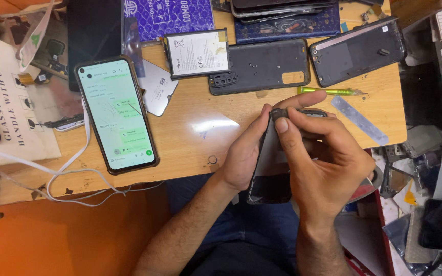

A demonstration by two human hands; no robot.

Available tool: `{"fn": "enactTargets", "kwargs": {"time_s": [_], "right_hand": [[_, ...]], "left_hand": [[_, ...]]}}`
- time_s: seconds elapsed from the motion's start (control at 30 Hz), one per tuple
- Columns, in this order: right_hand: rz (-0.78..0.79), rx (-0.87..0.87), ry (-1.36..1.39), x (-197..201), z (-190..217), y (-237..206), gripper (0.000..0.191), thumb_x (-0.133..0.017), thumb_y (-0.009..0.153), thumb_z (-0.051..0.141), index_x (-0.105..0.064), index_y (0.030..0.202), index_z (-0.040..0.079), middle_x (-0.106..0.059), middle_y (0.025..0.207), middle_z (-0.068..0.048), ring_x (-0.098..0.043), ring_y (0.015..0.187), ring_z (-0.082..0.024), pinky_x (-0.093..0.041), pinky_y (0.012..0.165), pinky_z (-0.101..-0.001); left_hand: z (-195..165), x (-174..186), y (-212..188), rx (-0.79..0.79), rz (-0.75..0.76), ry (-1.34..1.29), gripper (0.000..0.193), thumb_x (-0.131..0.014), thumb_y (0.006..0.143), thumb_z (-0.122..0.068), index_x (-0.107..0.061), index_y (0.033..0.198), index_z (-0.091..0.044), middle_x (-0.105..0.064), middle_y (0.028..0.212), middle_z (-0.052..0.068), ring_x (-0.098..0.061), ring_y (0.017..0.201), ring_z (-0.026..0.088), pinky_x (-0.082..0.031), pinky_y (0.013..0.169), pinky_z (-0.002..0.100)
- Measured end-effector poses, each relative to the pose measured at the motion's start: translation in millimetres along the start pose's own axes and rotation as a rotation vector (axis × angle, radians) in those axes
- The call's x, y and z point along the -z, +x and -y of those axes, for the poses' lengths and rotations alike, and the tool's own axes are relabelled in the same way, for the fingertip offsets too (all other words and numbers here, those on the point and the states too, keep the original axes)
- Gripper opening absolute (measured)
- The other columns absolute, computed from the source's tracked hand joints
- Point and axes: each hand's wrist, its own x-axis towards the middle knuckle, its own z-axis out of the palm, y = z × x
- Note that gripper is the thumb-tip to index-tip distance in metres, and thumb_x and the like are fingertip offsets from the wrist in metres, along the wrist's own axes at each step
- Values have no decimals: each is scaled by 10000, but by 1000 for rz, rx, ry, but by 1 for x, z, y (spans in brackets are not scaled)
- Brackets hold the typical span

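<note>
Both hands closed around a dark phone body [272, 168], held upright-tilted over the lap, just off the near edge of the wooden worktop [190, 148]. Left hand [246, 153] wrapped along the phone body's left side, fingers shut on it, index finger stretched across its top. Right hand [318, 163] gripping from the other side, thumb and forefinger pinched on a small dark part [280, 113] at the phone body's upper end, possibly a camera module, though too small to tell.

Just beyond the phone body, on the worktop: a green-handled screwdriver [331, 91] and a pale flat prying strip [359, 119]. Farther back from the phone body: two dark back covers [262, 66] [356, 51] lying inside-up, and a white-labelled battery [198, 53] beside them. Well to the left of the phone body: a lit smartphone [117, 115] showing a green chat screen, white cables [52, 179] trailing past it.
</note>
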Motion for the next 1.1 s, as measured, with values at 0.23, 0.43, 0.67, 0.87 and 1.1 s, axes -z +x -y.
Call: {"fn": "enactTargets", "kwargs": {"time_s": [0.23, 0.43, 0.67, 0.87, 1.1], "right_hand": [[-18, -6, -17, 0, -3, 0, 158, -780, 1019, -30, -718, 1164, -47, -743, 1074, -84, -697, 878, -57, -565, 759, -163], [21, 33, -2, 4, -4, 2, 126, -783, 1043, -40, -713, 1145, -65, -740, 1054, -88, -700, 928, -63, -562, 798, -159], [-1, 35, -65, 4, -5, 2, 171, -788, 1026, -34, -724, 1184, -46, -745, 1051, -93, -695, 892, -62, -556, 754, -156], [-7, 27, -35, 4, -2, 0, 168, -781, 1038, -24, -717, 1194, -36, -740, 1051, -74, -708, 914, -56, -577, 768, -159], [-11, 75, -129, 4, -1, -1, 124, -790, 1049, -19, -716, 1147, -39, -738, 1039, -77, -688, 879, -48, -553, 733, -152]], "left_hand": [[1, 1, 1, 13, 3, -84, 623, -150, 1217, -405, -353, 1572, 64, -426, 1596, 149, -503, 1401, 258, -439, 1222, 398], [-1, 0, 1, -18, -24, -30, 637, -127, 1225, -398, -408, 1537, 81, -476, 1566, 153, -480, 1402, 244, -405, 1263, 405], [-4, 0, 1, -51, -27, 96, 573, -186, 1225, -329, -442, 1529, 84, -490, 1573, 147, -438, 1441, 231, -330, 1332, 385], [-2, 0, 0, -18, -28, 7, 563, -193, 1215, -321, -449, 1521, 76, -498, 1562, 133, -450, 1409, 231, -340, 1284, 383], [-1, 2, -1, -50, -26, 129, 570, -208, 1217, -336, -482, 1507, 72, -530, 1544, 133, -463, 1419, 226, -345, 1284, 374]]}}
